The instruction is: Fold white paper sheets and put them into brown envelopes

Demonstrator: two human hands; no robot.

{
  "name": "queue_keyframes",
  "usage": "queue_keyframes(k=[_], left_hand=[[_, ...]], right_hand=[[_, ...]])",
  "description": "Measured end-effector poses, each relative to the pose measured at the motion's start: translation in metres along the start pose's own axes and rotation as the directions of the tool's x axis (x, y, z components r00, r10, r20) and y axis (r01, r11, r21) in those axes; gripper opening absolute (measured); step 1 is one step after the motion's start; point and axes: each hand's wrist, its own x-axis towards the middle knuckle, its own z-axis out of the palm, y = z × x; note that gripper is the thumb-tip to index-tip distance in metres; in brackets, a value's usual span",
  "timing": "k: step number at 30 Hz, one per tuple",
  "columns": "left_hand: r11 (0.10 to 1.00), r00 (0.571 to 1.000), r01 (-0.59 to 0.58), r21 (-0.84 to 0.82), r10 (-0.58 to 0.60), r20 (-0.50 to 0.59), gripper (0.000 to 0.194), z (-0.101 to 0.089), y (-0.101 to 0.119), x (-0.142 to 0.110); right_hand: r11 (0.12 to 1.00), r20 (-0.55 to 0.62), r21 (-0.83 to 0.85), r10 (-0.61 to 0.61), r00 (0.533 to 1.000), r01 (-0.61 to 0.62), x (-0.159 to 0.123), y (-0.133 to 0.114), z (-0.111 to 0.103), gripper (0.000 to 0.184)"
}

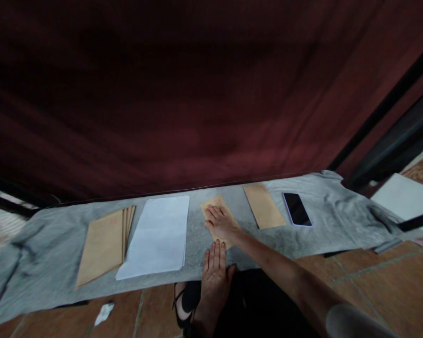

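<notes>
My right hand [221, 223] lies flat, fingers together and stretched out, on a brown envelope [211, 204] in the middle of the grey-covered table [49, 253]. My left hand [215, 267] rests flat at the table's near edge just below it, fingers extended, holding nothing. Left of the hands lies a stack of white paper [158, 237], and further left a pile of several brown envelopes [104, 244]. To the right lies a single brown envelope [263, 204].
A dark smartphone [296, 209] lies face up right of the single envelope. A dark red curtain [197, 94] hangs behind the table. A white scrap [104, 313] lies on the tiled floor. A white board [405, 197] stands at the far right.
</notes>
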Motion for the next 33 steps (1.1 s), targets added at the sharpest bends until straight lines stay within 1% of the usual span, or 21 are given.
queue_keyframes(k=[2,4,6,9,12,14,16,17,18,20,21,22,24,25,27,30,33], left_hand=[[1.000,1.000,-0.007,0.005,0.007,0.005,0.070,-0.001,0.000,0.001],[1.000,1.000,-0.009,0.005,0.009,0.020,0.068,-0.003,0.000,0.001],[1.000,1.000,-0.001,0.003,0.001,0.029,0.067,-0.005,0.001,0.002],[1.000,0.999,0.024,0.001,-0.024,0.046,0.064,-0.007,0.002,0.003],[0.999,0.994,0.052,-0.003,-0.051,0.101,0.063,-0.008,0.005,0.003],[0.998,0.987,0.062,-0.012,-0.060,0.152,0.066,-0.009,0.007,0.005],[0.997,0.977,0.068,-0.021,-0.062,0.203,0.070,-0.010,0.008,0.006],[0.997,0.972,0.067,-0.024,-0.060,0.227,0.071,-0.011,0.008,0.007],[0.997,0.966,0.070,-0.024,-0.061,0.252,0.071,-0.011,0.009,0.008],[0.998,0.954,0.058,-0.029,-0.047,0.295,0.071,-0.013,0.009,0.009],[0.998,0.950,0.054,-0.032,-0.041,0.310,0.071,-0.014,0.010,0.009],[0.998,0.947,0.050,-0.038,-0.035,0.319,0.071,-0.015,0.010,0.010],[0.997,0.946,0.056,-0.057,-0.034,0.324,0.070,-0.017,0.011,0.010],[0.996,0.946,0.061,-0.070,-0.036,0.323,0.070,-0.019,0.012,0.010],[0.993,0.945,0.072,-0.089,-0.039,0.325,0.068,-0.022,0.013,0.010],[0.993,0.939,0.073,-0.088,-0.039,0.340,0.065,-0.025,0.014,0.010],[0.995,0.936,0.067,-0.081,-0.034,0.349,0.068,-0.024,0.014,0.011]], right_hand=[[0.999,0.016,0.019,-0.034,0.999,0.034,-0.003,-0.005,0.006,0.058],[1.000,0.015,0.017,-0.019,1.000,0.019,-0.003,-0.003,0.005,0.057],[0.999,0.008,-0.003,0.037,0.999,-0.037,0.000,0.005,-0.001,0.056],[0.988,-0.005,-0.027,0.150,0.989,-0.150,0.004,0.023,-0.013,0.056],[0.978,-0.003,-0.041,0.203,0.979,-0.203,-0.002,0.039,-0.022,0.056],[0.974,0.000,-0.051,0.222,0.975,-0.222,-0.016,0.042,-0.024,0.056],[0.981,-0.016,-0.048,0.188,0.982,-0.189,-0.040,0.037,-0.022,0.056],[0.990,-0.029,-0.039,0.138,0.990,-0.139,-0.056,0.031,-0.021,0.056],[0.998,-0.023,-0.027,0.063,0.998,-0.064,-0.074,0.025,-0.018,0.056],[0.996,0.020,-0.014,-0.089,0.996,0.089,-0.113,0.011,-0.014,0.056],[0.993,0.025,-0.019,-0.119,0.993,0.120,-0.132,0.005,-0.013,0.056],[0.990,0.027,-0.033,-0.136,0.990,0.137,-0.149,0.000,-0.012,0.057],[0.992,-0.011,-0.077,-0.096,0.995,0.095,-0.175,-0.005,-0.012,0.057],[0.993,-0.028,-0.095,-0.080,0.996,0.077,-0.183,-0.005,-0.013,0.057],[0.992,-0.049,-0.114,-0.062,0.997,0.056,-0.190,-0.003,-0.015,0.056],[0.992,-0.067,-0.120,-0.047,0.997,0.039,-0.187,0.004,-0.018,0.055],[0.993,-0.078,-0.117,-0.032,0.996,0.022,-0.183,0.009,-0.018,0.055]])
